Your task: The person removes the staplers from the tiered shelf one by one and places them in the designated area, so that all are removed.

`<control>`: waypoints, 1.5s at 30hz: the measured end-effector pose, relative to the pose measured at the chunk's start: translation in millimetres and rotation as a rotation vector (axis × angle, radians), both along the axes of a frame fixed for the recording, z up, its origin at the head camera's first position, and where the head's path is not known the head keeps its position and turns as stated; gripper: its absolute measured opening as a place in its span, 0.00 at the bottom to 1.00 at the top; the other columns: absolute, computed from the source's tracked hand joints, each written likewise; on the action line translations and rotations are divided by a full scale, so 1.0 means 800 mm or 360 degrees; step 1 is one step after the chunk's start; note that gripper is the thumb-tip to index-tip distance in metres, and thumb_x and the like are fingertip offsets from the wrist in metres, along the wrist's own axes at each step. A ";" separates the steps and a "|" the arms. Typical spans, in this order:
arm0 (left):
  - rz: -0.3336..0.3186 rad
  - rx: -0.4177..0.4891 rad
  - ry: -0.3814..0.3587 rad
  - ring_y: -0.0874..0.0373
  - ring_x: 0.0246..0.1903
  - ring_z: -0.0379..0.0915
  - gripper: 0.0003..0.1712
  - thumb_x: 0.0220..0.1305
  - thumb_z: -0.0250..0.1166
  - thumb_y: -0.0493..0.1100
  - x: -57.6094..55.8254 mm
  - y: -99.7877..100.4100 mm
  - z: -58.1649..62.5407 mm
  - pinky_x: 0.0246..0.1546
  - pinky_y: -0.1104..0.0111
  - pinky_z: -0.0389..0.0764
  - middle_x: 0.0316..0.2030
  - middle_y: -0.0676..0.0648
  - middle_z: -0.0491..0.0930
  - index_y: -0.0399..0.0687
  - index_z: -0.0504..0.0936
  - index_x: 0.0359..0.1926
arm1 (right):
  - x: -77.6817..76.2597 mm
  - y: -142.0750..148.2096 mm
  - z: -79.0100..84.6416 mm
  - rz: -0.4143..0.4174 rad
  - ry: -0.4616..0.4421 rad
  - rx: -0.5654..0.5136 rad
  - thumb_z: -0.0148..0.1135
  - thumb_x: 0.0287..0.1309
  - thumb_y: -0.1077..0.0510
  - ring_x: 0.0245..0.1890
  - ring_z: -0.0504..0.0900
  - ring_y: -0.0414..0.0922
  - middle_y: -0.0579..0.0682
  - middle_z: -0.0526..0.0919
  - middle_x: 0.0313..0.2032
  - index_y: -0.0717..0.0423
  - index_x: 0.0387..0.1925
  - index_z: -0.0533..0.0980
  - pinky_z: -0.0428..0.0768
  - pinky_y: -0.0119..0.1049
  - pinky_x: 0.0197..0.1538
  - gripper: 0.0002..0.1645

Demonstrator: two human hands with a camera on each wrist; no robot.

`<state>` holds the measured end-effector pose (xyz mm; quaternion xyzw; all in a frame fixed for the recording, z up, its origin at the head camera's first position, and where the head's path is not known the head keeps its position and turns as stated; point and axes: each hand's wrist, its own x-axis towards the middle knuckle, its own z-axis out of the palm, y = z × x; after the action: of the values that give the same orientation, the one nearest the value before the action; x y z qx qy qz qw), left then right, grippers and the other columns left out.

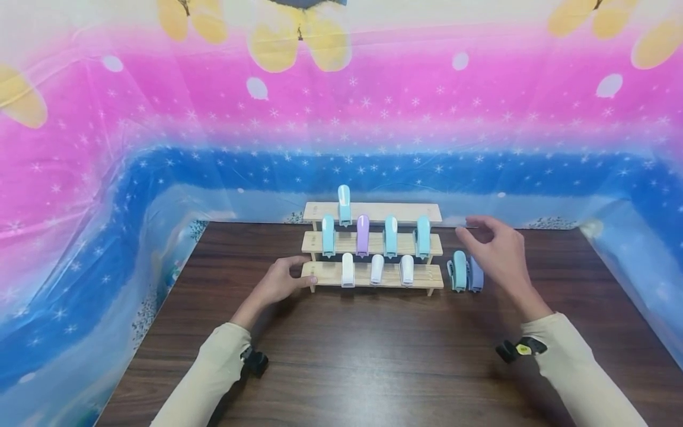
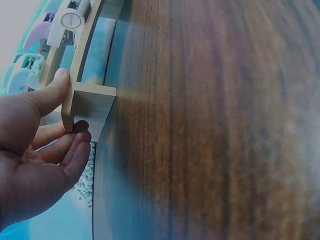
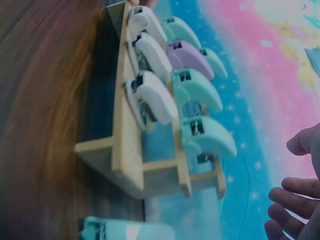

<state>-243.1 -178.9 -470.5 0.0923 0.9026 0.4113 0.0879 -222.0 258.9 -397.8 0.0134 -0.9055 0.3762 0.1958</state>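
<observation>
My left hand (image 1: pixel 278 281) holds the left end of a three-tier wooden rack (image 1: pixel 329 273). In the left wrist view its thumb (image 2: pixel 54 92) lies on top of the lowest board, with the fingers curled beneath. Three white staplers, one of them the middle one (image 1: pixel 376 270), stand on the lowest tier. A purple stapler (image 1: pixel 363 236) shares the middle tier with teal ones, and a single teal stapler (image 1: pixel 344 204) stands on top. Empty, with fingers relaxed and apart, my right hand (image 1: pixel 501 248) hovers right of the rack, above a teal stapler (image 1: pixel 458 271) and a bluish-lavender stapler (image 1: pixel 476 276).
The rack stands toward the back of a dark wood-grain table (image 1: pixel 352 356). Behind and on both sides hangs a pink and blue patterned cloth (image 1: pixel 405 130). Each sleeve carries a small black wrist device, such as the right one (image 1: pixel 514 350).
</observation>
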 end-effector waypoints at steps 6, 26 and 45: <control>0.0013 0.0011 0.0004 0.39 0.69 0.65 0.34 0.66 0.72 0.48 0.001 -0.001 0.000 0.67 0.43 0.68 0.67 0.34 0.73 0.36 0.75 0.67 | -0.014 -0.031 0.020 0.0141 -0.0028 -0.0009 0.63 0.64 0.31 0.47 0.86 0.54 0.56 0.85 0.53 0.53 0.60 0.81 0.82 0.49 0.45 0.36; 0.0024 0.0016 0.0020 0.39 0.68 0.68 0.35 0.66 0.73 0.48 0.002 0.000 -0.001 0.66 0.44 0.70 0.66 0.35 0.75 0.36 0.75 0.67 | -0.056 -0.123 0.045 0.0430 0.0080 0.0079 0.66 0.64 0.38 0.51 0.82 0.51 0.53 0.87 0.50 0.55 0.56 0.82 0.82 0.50 0.50 0.30; 0.0038 0.0033 0.0009 0.40 0.69 0.66 0.34 0.64 0.73 0.48 0.000 -0.001 -0.003 0.69 0.44 0.67 0.67 0.36 0.74 0.38 0.76 0.67 | -0.091 -0.198 0.043 0.0560 -0.0138 0.0125 0.66 0.63 0.35 0.56 0.82 0.51 0.52 0.85 0.56 0.53 0.62 0.79 0.80 0.51 0.56 0.35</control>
<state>-242.9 -179.9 -472.7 0.0836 0.8995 0.4214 0.0796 -294.8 100.5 -363.6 0.1629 -0.9108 0.3693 0.0873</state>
